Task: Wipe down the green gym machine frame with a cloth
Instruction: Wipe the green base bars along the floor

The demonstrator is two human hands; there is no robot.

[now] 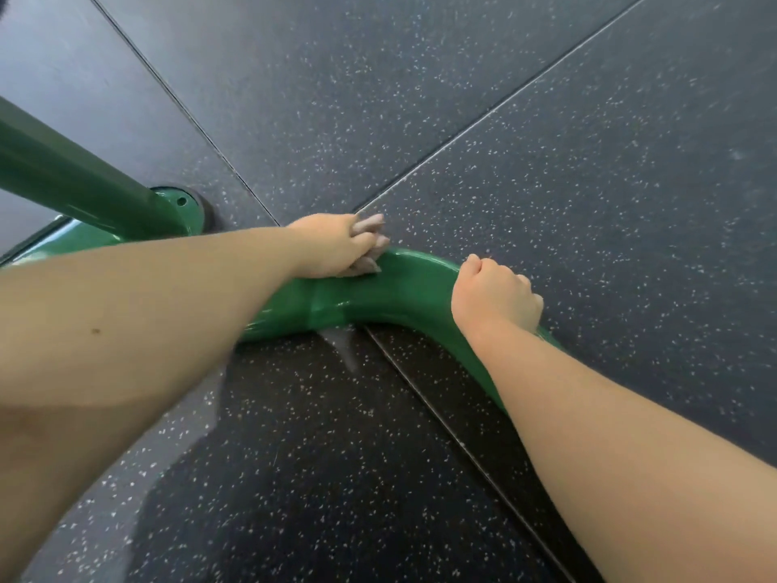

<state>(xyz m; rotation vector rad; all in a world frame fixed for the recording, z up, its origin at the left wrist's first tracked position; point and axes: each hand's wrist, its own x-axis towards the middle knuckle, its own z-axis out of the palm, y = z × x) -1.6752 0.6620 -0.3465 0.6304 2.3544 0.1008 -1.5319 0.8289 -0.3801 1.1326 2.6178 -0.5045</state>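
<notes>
Down at floor level we have two bare forearms reaching out over the dark speckled rubber floor [546, 140], where a wet streak shows just below the bend. Our right hand [496, 298] is curled over the glossy green curved steel frame tube [378, 296] on its right side, fingers wrapped over the far edge, bracing. Our left hand [332, 246] sits on top of the tube just left of that, fingers bunched round a small pale beige cloth [370, 239] that peeks out between them. We judge the wiping is mid-run along this low bend; next comes a firm sweep along the tube, which gleams wet. Further back, a darker green straight post [75, 178] meets a round green bolted foot plate [185, 204]. Count: two hands, one cloth, one curved tube, one post.
</notes>
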